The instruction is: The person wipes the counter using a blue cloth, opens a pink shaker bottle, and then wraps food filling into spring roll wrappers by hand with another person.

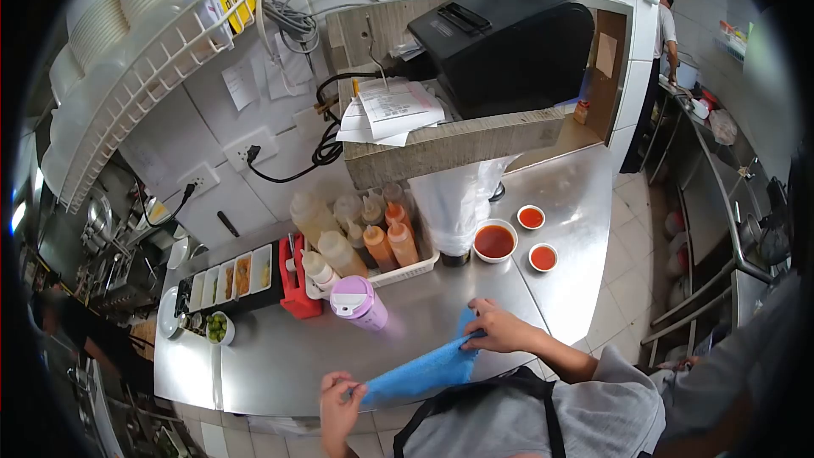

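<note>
Over the near edge of the shiny metal counter (280, 365), a thin blue cloth (424, 375) is pulled out between two bare hands. The left hand (341, 407) pinches one end of the cloth with its thumb and fingers. The right hand (500, 328) grips the other end, up higher, and a bit of blue pokes up next to its fingers. The cloth slants up from the left hand to the right hand.

Just past the cloth stands a purple cup (368, 312) with a lid. Behind the cup is a white basket (415, 270) full of squeeze bottles, some orange and some pale. Beside the basket is a red holder (298, 288). Next to that sits a black box (270, 295) with small trays of food, and near it is a little bowl of green things (220, 329).

On the other side, a big bowl of red sauce (494, 241) sits near two small bowls of red sauce (531, 218). Above them, a big black machine (517, 47) sits by a stack of papers (394, 110). Far off to the right, a person (666, 34) stands by another counter.
</note>
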Action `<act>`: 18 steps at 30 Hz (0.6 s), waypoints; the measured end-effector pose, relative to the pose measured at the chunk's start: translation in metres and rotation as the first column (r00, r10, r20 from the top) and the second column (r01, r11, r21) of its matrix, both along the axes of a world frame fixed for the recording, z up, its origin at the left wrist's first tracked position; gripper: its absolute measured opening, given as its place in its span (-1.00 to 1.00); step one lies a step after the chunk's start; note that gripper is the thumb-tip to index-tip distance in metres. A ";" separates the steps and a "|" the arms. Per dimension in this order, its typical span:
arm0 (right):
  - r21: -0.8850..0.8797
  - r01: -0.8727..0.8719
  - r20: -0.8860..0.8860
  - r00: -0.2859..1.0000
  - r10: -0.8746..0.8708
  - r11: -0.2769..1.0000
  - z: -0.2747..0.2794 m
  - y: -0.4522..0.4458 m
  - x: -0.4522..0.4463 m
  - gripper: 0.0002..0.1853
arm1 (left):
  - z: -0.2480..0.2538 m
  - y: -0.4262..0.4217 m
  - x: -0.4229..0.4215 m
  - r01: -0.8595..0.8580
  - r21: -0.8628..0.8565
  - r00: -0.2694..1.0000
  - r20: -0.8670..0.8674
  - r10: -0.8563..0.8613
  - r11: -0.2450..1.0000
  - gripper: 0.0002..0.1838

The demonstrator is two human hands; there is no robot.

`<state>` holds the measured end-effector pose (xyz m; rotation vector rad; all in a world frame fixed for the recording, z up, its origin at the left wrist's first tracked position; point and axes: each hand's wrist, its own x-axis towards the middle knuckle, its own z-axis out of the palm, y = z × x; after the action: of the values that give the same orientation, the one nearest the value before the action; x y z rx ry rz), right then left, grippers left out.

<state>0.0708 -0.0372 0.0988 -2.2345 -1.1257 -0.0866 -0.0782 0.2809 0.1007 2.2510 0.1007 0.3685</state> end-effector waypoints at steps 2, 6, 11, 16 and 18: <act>0.056 0.053 0.056 0.997 -0.056 0.997 -0.007 0.002 0.002 -0.72 | -0.002 -0.010 0.006 -0.083 -0.055 0.997 -0.006 0.082 0.995 -0.74; 0.160 0.171 -0.691 0.722 -0.014 0.972 -0.019 0.022 -0.007 -0.63 | 0.010 -0.043 0.025 -0.094 -0.380 0.984 -0.174 0.028 0.920 -0.72; 0.142 0.166 -0.810 0.586 0.018 0.976 -0.075 0.027 -0.012 -0.58 | 0.003 -0.089 0.048 0.490 -0.226 0.832 -0.166 -0.529 0.842 -0.54; 0.085 0.468 -0.631 0.709 -0.316 0.880 -0.059 -0.025 -0.014 -0.64 | -0.043 -0.114 0.071 0.566 -0.039 0.779 -0.300 -0.550 0.823 -0.57; 0.091 0.480 -0.639 0.700 -0.319 0.872 -0.040 -0.022 -0.018 -0.66 | -0.065 -0.129 0.071 0.559 0.124 0.799 -0.345 -0.493 0.820 -0.64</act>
<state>0.0525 -0.0589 0.0591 -2.0076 -0.2396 0.2833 -0.0074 0.1519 0.0360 2.4181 -0.4344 -0.2842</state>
